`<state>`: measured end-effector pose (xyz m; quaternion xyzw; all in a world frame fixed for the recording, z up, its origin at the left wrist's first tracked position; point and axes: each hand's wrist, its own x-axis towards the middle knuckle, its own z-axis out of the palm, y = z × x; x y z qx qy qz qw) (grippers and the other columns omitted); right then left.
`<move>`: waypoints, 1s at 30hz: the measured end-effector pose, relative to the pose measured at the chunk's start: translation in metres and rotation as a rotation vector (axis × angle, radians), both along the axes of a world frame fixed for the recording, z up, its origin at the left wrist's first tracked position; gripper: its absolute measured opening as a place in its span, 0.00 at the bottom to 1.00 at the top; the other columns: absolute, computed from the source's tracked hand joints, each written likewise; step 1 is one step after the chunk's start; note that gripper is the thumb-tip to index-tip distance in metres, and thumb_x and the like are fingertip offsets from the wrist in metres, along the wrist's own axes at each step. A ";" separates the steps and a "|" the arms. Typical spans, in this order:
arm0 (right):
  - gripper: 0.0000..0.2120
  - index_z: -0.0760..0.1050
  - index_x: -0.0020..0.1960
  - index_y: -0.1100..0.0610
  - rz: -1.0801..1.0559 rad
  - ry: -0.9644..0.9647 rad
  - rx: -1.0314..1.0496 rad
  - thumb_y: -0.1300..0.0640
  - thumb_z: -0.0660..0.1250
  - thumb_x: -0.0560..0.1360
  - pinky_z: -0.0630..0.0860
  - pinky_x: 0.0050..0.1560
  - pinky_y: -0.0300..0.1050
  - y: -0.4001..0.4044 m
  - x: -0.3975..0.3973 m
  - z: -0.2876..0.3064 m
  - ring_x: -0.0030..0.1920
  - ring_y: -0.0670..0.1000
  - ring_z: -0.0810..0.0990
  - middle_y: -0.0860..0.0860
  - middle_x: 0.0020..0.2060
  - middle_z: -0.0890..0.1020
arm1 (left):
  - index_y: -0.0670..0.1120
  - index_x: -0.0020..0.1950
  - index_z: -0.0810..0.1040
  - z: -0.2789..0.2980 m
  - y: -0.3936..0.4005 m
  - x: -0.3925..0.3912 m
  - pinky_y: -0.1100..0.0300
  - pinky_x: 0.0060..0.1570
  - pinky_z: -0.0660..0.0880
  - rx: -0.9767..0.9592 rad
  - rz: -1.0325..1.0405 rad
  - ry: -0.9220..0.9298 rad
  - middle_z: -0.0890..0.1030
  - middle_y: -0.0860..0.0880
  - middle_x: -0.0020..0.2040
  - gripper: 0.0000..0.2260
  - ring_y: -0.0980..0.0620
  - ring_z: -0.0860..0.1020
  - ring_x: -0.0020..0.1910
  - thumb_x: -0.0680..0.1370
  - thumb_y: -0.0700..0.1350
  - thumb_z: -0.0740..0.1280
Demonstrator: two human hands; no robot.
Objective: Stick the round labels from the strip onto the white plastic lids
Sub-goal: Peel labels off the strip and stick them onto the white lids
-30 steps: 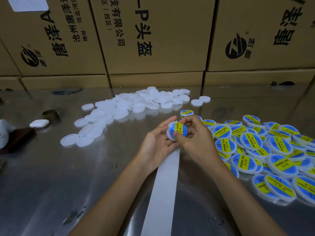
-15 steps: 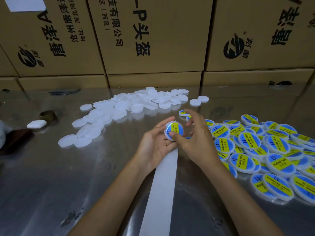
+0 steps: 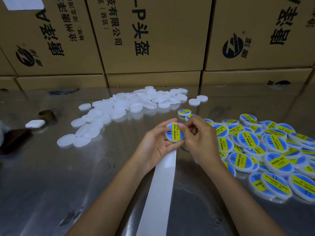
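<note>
At the centre of the shiny metal tabletop (image 3: pixel 51 176), a round white plastic lid (image 3: pixel 174 132) bearing a blue and yellow round label is held up between both hands. The lid is cupped in the left hand (image 3: pixel 156 147), whose fingers are curled behind it with the thumb along its upper edge at 11 o'clock. The lid's right rim, at 3 o'clock, is pinched by the right hand (image 3: pixel 198 138), with the thumb tip pressed on the label face and the remaining fingers curled above. "SOLDERING PASTE" can be read on the yellow band of the label. A long white backing strip (image 3: pixel 160 189) is laid on the tabletop from beneath the hands toward 6 o'clock; no labels can be seen on its visible length.

Toward 11 o'clock of the hands, a loose heap of bare white plastic lids (image 3: pixel 122 108) is spread across the table. Toward 3 and 4 o'clock, a pile of lids already carrying blue and yellow labels (image 3: pixel 265 150) is gathered, many overlapping. At 9 o'clock, near the table's left edge, a small white rounded case (image 3: pixel 35 123) is seen, with a brown tape roll (image 3: pixel 46 114) just beyond it. Stacked brown cardboard cartons (image 3: pixel 153 36) printed with black characters are ranged along the far side at 12 o'clock
</note>
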<state>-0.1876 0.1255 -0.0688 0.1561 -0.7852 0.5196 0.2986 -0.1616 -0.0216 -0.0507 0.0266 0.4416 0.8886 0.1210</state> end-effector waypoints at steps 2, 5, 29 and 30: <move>0.13 0.71 0.36 0.55 -0.005 -0.023 0.002 0.56 0.71 0.76 0.64 0.34 0.35 0.001 -0.001 -0.001 0.31 0.46 0.69 0.44 0.29 0.72 | 0.40 0.65 0.78 -0.002 0.002 -0.001 0.54 0.47 0.82 -0.074 0.051 0.031 0.84 0.40 0.56 0.16 0.43 0.84 0.53 0.80 0.31 0.59; 0.10 0.74 0.39 0.56 0.050 -0.068 0.006 0.55 0.70 0.77 0.66 0.37 0.38 -0.001 0.001 0.001 0.32 0.45 0.71 0.45 0.31 0.75 | 0.41 0.60 0.80 -0.003 0.002 0.000 0.56 0.44 0.83 -0.137 0.149 0.062 0.84 0.39 0.53 0.12 0.44 0.85 0.50 0.80 0.31 0.63; 0.09 0.77 0.43 0.57 0.154 -0.196 -0.045 0.57 0.63 0.81 0.76 0.41 0.49 -0.005 0.011 0.010 0.38 0.51 0.79 0.52 0.35 0.81 | 0.40 0.59 0.79 -0.007 -0.003 0.001 0.55 0.44 0.83 -0.288 0.216 0.168 0.85 0.43 0.48 0.18 0.43 0.85 0.47 0.71 0.30 0.75; 0.07 0.78 0.45 0.57 0.183 -0.210 -0.040 0.59 0.63 0.80 0.76 0.42 0.49 -0.006 0.013 0.011 0.40 0.51 0.80 0.52 0.37 0.82 | 0.40 0.58 0.79 -0.007 -0.004 0.001 0.55 0.42 0.83 -0.290 0.255 0.159 0.85 0.44 0.46 0.17 0.43 0.86 0.46 0.71 0.31 0.76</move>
